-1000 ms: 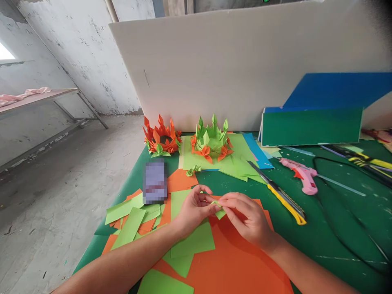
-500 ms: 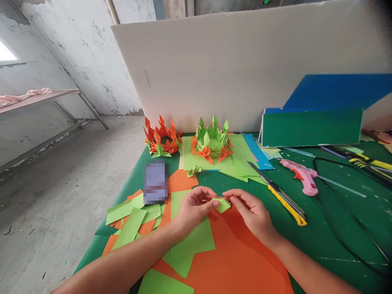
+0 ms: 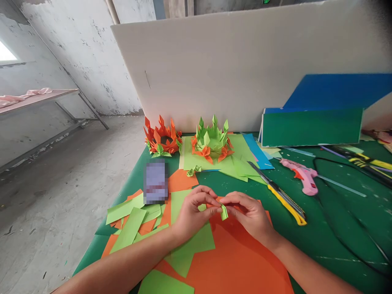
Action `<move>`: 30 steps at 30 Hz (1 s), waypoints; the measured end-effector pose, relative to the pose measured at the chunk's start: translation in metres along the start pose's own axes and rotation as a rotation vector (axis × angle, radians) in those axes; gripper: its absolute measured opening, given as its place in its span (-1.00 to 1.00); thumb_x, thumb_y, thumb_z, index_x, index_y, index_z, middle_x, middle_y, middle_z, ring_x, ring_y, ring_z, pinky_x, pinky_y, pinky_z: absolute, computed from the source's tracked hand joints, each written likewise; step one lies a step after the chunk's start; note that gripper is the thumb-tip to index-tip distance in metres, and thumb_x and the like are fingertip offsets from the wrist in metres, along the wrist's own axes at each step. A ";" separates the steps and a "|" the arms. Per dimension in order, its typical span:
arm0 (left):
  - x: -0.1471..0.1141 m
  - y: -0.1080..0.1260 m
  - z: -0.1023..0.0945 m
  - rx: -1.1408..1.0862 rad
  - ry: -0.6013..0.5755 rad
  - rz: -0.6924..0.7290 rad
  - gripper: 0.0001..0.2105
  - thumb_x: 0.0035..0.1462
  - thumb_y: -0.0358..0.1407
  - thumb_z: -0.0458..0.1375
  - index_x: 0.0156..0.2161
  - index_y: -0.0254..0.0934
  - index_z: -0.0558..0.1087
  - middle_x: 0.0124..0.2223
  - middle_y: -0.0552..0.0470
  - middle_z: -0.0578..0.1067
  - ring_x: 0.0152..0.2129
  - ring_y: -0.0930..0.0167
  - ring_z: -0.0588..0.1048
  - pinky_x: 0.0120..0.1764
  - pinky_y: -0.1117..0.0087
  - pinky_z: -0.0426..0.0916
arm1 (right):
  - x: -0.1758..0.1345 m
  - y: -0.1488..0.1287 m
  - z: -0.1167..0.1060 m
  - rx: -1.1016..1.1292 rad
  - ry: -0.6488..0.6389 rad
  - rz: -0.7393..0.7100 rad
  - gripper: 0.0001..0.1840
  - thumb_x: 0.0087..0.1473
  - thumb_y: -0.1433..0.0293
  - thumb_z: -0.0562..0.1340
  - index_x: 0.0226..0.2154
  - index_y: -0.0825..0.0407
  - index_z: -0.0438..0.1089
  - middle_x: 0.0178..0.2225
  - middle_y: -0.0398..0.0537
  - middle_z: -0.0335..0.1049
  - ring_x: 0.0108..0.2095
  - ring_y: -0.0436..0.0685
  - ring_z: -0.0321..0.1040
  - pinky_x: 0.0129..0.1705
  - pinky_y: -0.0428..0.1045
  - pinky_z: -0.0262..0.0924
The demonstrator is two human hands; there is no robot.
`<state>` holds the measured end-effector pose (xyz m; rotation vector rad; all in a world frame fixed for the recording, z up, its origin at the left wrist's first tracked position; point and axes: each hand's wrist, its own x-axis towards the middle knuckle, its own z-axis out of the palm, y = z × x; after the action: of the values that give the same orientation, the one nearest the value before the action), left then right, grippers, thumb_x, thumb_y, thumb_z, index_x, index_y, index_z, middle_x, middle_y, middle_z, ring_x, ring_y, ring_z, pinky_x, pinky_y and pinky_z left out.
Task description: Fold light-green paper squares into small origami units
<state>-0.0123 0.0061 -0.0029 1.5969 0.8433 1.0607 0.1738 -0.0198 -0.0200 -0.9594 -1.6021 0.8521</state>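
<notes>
Hands point(image 3: 196, 210) pinching green paper point(image 3: 224, 212), table edge point(image 3: 128, 183) well left, gap before cutter point(image 3: 283, 200)

We are looking for words and numbers, and we are not finding any that we can read. The phone-shaped thing point(image 3: 155, 181) is showing only big blurry squares with a reddish band, so we are not making out letters there. A tiny green patch point(image 3: 266, 1) is peeking in at the very top, but it is looking too small for us to tell if it is a sign.
</notes>
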 end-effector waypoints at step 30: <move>-0.001 -0.001 -0.005 0.158 -0.126 0.239 -0.97 0.12 -0.37 0.21 -0.36 -0.21 0.48 -0.27 -0.04 0.44 -0.29 0.37 0.46 -0.21 0.36 0.37 | -0.002 -0.004 -0.003 -0.077 0.015 -0.151 -0.94 0.11 0.41 0.29 -0.39 -0.05 0.40 -0.42 -0.11 0.43 -0.37 0.08 0.42 -0.33 -0.03 0.35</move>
<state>-0.0172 0.0070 -0.0030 1.9141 0.6765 1.0669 0.1762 -0.0230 -0.0165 -0.8836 -1.6818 0.6819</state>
